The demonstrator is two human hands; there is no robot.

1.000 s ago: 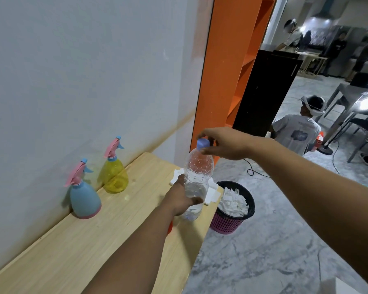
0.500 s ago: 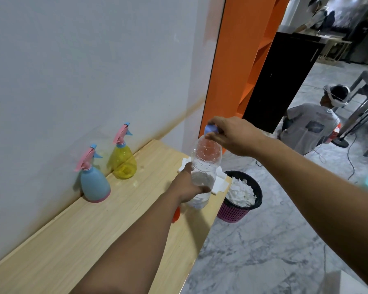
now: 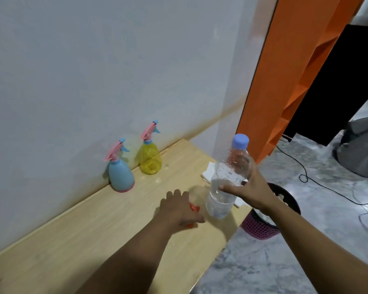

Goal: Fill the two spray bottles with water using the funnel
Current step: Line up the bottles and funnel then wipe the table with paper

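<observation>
Right hand [image 3: 250, 187] gripping clear ribbed plastic water bottle [image 3: 227, 181], rounded blue cap [image 3: 240, 140]

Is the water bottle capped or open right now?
Capped: the blue cap sits on the water bottle, which the right hand grips mid-body.

Clear glossy plastic water bottle [image 3: 227, 179] in right hand [image 3: 251, 187]; pale matt wood-grain table [image 3: 94, 234] under left hand [image 3: 179, 209]; beyond it, translucent yellow spray bottle [image 3: 149, 160] and opaque blue spray bottle [image 3: 120, 175], smooth plastic.
</observation>
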